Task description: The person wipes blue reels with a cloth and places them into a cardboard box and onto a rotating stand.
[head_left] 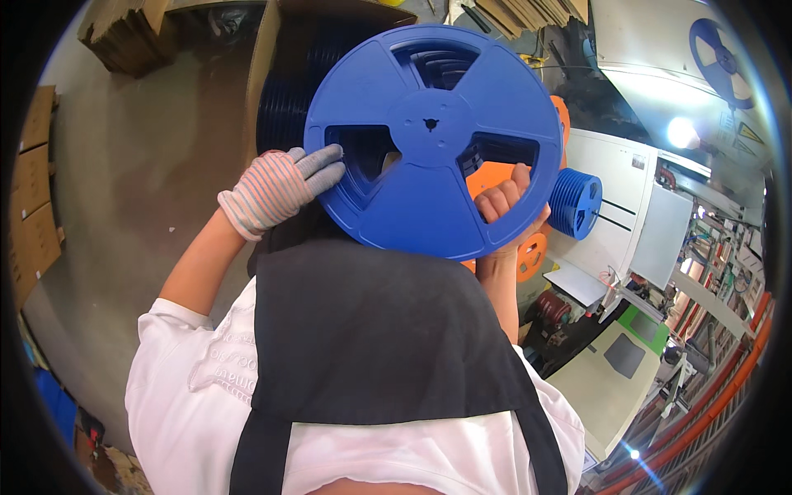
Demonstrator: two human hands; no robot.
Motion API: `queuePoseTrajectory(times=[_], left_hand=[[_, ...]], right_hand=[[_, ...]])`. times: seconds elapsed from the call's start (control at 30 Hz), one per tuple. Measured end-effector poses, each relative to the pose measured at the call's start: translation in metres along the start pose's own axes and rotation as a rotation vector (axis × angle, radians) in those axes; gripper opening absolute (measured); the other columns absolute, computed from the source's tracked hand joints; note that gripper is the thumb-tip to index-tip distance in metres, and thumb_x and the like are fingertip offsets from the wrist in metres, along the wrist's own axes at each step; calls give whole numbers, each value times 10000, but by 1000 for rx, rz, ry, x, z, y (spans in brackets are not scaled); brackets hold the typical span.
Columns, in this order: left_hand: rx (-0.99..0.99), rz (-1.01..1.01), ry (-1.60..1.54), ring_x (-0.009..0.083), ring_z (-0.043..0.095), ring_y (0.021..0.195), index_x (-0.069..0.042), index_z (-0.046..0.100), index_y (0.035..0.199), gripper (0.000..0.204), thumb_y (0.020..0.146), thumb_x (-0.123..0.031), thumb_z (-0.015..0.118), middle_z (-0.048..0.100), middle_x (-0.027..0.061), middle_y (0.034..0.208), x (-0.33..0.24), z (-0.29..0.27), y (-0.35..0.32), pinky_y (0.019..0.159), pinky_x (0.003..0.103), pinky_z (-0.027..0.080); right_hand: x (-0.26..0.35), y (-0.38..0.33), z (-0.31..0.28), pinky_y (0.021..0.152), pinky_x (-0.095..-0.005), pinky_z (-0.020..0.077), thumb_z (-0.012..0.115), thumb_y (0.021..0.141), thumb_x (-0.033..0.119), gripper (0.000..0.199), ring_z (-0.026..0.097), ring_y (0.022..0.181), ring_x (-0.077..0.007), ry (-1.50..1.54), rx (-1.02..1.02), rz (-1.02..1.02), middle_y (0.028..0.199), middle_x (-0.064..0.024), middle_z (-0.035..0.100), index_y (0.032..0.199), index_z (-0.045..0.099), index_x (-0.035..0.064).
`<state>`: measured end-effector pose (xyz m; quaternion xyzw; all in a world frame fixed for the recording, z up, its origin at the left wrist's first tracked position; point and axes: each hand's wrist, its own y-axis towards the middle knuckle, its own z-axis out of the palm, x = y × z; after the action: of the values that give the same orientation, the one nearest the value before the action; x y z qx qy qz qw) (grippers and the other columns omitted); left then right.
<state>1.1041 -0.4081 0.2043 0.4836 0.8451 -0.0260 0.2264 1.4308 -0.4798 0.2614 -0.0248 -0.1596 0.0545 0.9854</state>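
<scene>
A stack of large blue plastic reels (pixel 355 99) stands upright before my chest, its front disc facing me. Further blue layers show through the three cut-out windows. My left hand (pixel 279 186), in a striped knit glove, lies at the stack's left edge. Its fingers are bent over the rim beside the left window, and the thumb is hidden. My bare right hand (pixel 511 202) grips the stack at the lower right; its fingers curl through the right window and its palm is outside the rim.
An open cardboard box (pixel 262 82) with dark reels stands behind the stack. Orange reels (pixel 532 256) and a smaller blue reel stack (pixel 575 204) on a white machine (pixel 615 165) are at right. Brown cartons (pixel 35 198) line the far left, and flattened cardboard (pixel 520 15) lies at the back.
</scene>
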Motion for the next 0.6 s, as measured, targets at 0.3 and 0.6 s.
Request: queuePoseTrajectory(times=[0.3,0.6], left_hand=[[27,-134,-131,280,603,878,-75,564,1137,453,695,-65,664,543,107,1271,1,-2,-3,675,368,530],[-349,-759,-1745,216,613,1002,-26,583,1102,253,866,-114,608,650,113,1035,6,-9,-61,902,356,483]], right_hand=[[4,27,4,549,-286,376,609,861,372,336,416,588,-143,-181,-58,49,669,-18,431,875,461,70],[3,16,4,771,-385,493,490,950,320,322,581,783,-229,-465,-536,-55,816,-90,592,1041,545,16]])
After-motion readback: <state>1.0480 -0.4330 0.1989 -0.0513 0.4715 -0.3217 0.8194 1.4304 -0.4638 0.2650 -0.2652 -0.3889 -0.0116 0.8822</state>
